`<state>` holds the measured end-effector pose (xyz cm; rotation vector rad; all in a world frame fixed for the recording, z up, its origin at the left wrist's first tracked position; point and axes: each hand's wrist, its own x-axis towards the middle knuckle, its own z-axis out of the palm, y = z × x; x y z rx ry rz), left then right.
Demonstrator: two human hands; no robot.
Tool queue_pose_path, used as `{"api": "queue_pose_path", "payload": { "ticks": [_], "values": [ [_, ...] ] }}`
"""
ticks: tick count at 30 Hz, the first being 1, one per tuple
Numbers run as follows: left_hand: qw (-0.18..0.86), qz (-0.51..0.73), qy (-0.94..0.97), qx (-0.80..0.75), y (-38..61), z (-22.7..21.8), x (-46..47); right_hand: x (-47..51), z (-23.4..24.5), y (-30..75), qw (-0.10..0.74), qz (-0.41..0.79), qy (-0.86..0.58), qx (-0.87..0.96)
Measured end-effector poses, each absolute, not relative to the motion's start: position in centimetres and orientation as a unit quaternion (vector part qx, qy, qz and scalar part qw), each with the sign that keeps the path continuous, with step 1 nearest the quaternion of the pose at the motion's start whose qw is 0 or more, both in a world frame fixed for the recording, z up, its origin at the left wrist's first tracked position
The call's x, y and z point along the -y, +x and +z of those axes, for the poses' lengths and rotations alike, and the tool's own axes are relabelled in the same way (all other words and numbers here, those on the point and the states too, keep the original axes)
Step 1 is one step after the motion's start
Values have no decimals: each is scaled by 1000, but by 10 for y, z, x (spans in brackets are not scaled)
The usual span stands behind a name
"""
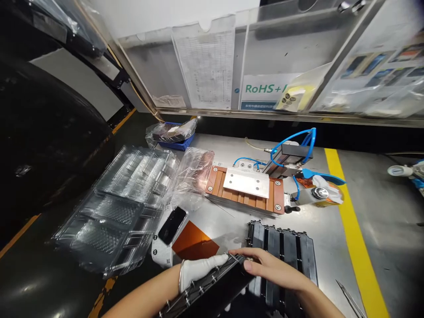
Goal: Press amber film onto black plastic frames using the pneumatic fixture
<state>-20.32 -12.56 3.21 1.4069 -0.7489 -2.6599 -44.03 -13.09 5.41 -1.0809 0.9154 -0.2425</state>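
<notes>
A long black plastic part (212, 287) with small pegs along its edge lies tilted across the bottom middle. My left hand (202, 267), in a white glove, is closed on its far side. Bare, my right hand (265, 265) grips the upper right end, thumb on the near face and fingers over the top. A small grey sliver shows between the fingertips there; I cannot make out what it is. Just beyond my right hand, several similar black plastic parts (289, 247) lie side by side on the metal table (326, 221).
Behind stands a copper-coloured fixture (245, 190) with a white plate and blue air hoses. Clear plastic trays (115, 212), a phone (172, 225) and an orange sheet (195, 240) lie left. Tweezers (350, 298) lie right, near a yellow stripe (354, 247). A bottle (319, 194) stands beside the fixture.
</notes>
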Motion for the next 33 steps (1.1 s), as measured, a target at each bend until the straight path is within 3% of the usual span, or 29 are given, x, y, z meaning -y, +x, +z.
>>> {"api": "queue_pose_path", "payload": {
  "ticks": [3,6,8,11,14,19,25,33],
  "values": [
    [32,-755,495,430,-196,66,143,108,43,-444,751,-159,-429,-476],
    [88,-679,521,510,-186,111,147,86,25,-447,726,-207,-377,-536],
    [54,-593,482,643,-185,131,138,75,14,-445,701,-223,-363,-571],
    [-30,-469,432,770,-195,124,120,64,3,-438,644,-259,-352,-628],
    [-38,-377,443,812,-212,89,111,56,-2,-429,607,-288,-343,-656],
    [70,-403,412,814,-235,60,110,44,-6,-423,623,-307,-366,-619],
    [124,-403,360,832,-244,77,111,40,-7,-423,598,-351,-350,-630],
    [141,-328,259,898,-228,96,113,40,6,-433,624,-351,-327,-617]
  ]
}}
